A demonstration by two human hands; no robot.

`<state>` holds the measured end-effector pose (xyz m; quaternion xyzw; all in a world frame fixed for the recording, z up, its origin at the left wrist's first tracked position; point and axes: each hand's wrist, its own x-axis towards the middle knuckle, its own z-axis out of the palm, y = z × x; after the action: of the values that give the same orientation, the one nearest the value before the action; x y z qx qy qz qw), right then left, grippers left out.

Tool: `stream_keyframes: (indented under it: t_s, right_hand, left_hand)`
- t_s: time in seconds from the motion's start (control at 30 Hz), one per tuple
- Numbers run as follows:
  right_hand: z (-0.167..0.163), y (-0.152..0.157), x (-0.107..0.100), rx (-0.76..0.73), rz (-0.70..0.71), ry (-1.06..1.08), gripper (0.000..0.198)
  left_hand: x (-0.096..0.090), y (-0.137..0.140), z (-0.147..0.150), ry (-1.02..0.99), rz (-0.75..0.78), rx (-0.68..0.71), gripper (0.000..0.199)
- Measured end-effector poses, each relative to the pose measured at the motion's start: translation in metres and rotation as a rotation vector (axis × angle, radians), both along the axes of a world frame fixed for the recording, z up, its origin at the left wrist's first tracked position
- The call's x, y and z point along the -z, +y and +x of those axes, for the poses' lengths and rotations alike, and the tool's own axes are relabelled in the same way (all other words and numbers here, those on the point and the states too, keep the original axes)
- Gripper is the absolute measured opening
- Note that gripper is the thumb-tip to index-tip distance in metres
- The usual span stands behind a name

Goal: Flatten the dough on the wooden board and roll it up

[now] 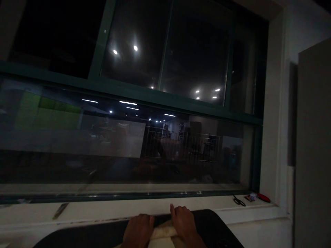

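Low in the head view, a pale tan, sheet-like piece of material (163, 233) with a folded or rolled edge lies between my hands. Whether it is cloth or paper, I cannot tell. My left hand (139, 230) is closed on its left side, fingers curled. On its right side my right hand (184, 224) grips it too, with one digit sticking up. Both hands are over a black tabletop with rounded corners (212, 227). The lower part of the material runs out of the frame.
Behind the tabletop runs a white windowsill (201, 203) under a dark, reflecting window (124, 144). Black-handled scissors (239, 200), a small colourful packet (251, 196) and a red object (263, 197) lie at the sill's right end. A tall panel (314, 144) stands at the right.
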<state>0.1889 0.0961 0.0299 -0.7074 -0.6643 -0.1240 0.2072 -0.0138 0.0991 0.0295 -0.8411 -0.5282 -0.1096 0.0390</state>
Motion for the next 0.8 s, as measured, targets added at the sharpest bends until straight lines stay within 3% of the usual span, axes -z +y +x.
stream_keyframes:
  t_s: [0.27, 0.43, 0.63, 0.8]
  right_hand:
    - [0.006, 0.004, 0.016, -0.080, -0.088, -0.082, 0.036]
    - [0.004, -0.030, 0.021, -0.074, -0.086, -0.059, 0.044]
    - [-0.010, -0.074, 0.022, -0.011, -0.047, -0.071, 0.043]
    - [-0.017, -0.096, 0.047, 0.025, 0.014, -0.062, 0.041]
  left_hand:
    - [0.001, -0.003, 0.004, -0.021, 0.018, -0.031, 0.045]
    - [-0.001, -0.026, 0.006, -0.086, 0.037, -0.076, 0.046]
    - [-0.005, -0.053, -0.002, -0.124, 0.042, -0.012, 0.053]
    - [0.013, -0.065, -0.023, -0.175, 0.038, 0.114, 0.052]
